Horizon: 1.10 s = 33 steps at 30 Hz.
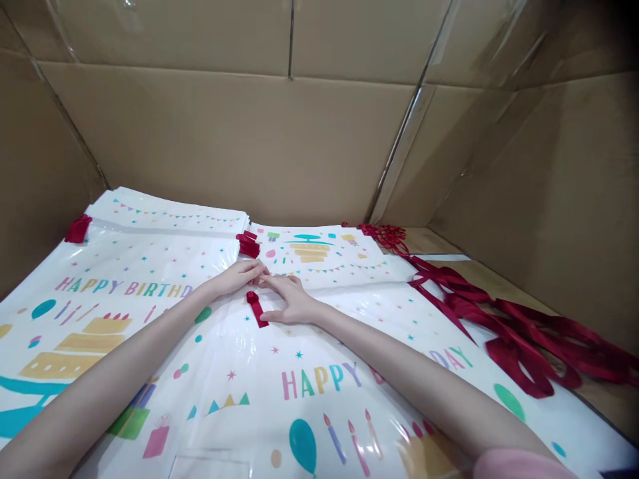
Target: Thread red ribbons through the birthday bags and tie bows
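Flat white bags or sheets with a colourful "HAPPY BIRTHDAY" print lie in front of me, and a second stack overlaps on the left. My left hand rests by the seam between the stacks, its fingers drawn together and their tips partly hidden by the other hand. Meeting those fingertips, my right hand has its fingers stretched out and its thumb apart. The thumb touches the lower end of a short dark red ribbon piece lying on the print.
Tall cardboard walls enclose the back and sides. Long loose red ribbons trail over the right edge of the stack. A bundle of red ribbon lies at the back. More ribbon tabs stick out at the left stack's corner.
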Each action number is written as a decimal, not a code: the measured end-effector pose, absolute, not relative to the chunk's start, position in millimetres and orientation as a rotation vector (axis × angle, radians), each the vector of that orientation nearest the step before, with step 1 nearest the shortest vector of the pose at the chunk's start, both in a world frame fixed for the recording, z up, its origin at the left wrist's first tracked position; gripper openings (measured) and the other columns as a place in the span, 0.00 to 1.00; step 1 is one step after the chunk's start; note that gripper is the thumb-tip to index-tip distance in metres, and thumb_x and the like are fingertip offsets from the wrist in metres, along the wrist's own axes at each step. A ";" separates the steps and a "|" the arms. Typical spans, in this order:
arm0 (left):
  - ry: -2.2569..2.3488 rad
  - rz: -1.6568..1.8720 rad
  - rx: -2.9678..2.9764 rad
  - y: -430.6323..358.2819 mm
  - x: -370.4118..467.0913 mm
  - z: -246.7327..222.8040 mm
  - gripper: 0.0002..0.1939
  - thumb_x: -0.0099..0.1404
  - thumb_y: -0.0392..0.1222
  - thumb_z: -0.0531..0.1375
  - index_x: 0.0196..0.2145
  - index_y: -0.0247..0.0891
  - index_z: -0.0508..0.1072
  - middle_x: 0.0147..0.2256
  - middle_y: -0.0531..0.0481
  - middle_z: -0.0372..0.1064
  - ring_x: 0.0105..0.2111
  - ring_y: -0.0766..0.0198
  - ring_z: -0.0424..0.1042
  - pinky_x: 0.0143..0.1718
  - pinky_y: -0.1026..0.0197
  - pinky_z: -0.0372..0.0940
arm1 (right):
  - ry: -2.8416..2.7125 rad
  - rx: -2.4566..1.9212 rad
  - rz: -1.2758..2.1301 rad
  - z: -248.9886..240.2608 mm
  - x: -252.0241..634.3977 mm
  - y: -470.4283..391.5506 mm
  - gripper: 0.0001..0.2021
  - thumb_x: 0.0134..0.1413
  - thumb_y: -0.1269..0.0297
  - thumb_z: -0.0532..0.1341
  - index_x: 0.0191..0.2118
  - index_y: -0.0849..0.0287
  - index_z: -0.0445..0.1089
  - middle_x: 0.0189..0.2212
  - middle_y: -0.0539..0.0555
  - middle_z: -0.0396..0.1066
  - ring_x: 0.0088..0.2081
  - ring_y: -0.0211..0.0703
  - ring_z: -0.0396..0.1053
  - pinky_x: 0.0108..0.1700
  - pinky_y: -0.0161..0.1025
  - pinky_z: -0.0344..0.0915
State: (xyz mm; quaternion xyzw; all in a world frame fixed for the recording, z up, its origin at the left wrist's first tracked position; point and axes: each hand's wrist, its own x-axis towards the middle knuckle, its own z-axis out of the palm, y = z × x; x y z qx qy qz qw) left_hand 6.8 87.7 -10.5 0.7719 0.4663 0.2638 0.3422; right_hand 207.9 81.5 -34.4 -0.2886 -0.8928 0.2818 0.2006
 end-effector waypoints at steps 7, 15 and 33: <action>1.547 1.267 1.911 81.1 24.0 -5.5 0.18 0.67 0.51 0.46 0.41 0.39 0.69 0.44 0.46 0.68 0.47 0.57 0.65 0.50 0.55 0.59 | -2.448 -0.814 0.789 -35.6 172.0 84.5 0.52 0.39 0.50 0.68 0.66 0.57 0.39 0.51 0.60 0.66 0.55 0.57 0.58 0.57 0.60 0.43; 1.502 1.367 1.587 65.4 56.9 -33.1 0.20 0.67 0.52 0.48 0.53 0.42 0.60 0.55 0.44 0.58 0.54 0.59 0.61 0.55 0.54 0.58 | -2.367 -0.900 0.716 -41.0 170.8 86.7 0.51 0.30 0.50 0.70 0.61 0.59 0.48 0.54 0.62 0.59 0.54 0.58 0.56 0.55 0.55 0.50; 1.492 1.301 1.504 73.4 50.5 -50.5 0.28 0.67 0.59 0.43 0.62 0.49 0.51 0.64 0.50 0.45 0.64 0.58 0.46 0.63 0.49 0.45 | -1.802 -1.473 0.618 -42.7 368.8 146.7 0.18 0.47 0.72 0.58 0.46 0.62 0.71 0.42 0.55 0.72 0.43 0.40 0.69 0.47 0.36 0.63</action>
